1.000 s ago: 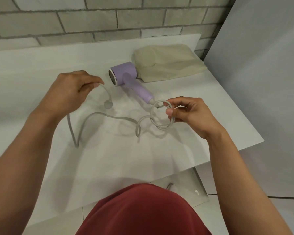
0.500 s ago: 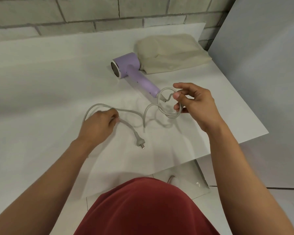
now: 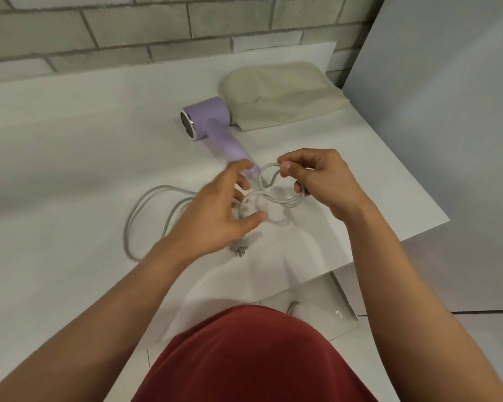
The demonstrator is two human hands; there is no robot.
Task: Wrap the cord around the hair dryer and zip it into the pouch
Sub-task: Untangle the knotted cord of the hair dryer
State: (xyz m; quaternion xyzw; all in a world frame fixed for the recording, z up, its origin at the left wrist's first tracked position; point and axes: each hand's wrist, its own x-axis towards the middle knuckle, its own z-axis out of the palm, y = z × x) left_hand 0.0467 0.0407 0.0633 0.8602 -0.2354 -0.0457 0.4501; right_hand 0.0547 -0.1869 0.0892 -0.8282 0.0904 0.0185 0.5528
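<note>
Dryer (image 3: 206, 120): lilac, lying on its side on the surface (image 3: 70, 158), barrel just beside the pouch (image 3: 285, 94). We judge it rigid, smooth and fairly light, best taken by the handle
Cord (image 3: 285, 203): grey, limp yet springy, so we expect its coils to loosen unless pinched. Several loops are gathered at the handle's end, and the rest trails left and back to the plug (image 3: 238, 250)
Pouch: beige, soft, lying flat at the far edge; zip not visible
Right hand (image 3: 320, 178): pinching the loops between thumb and fingers
Left hand (image 3: 215, 216): blurred, fingers spread, seemingly holding nothing
Writing, brands: we read none
</note>
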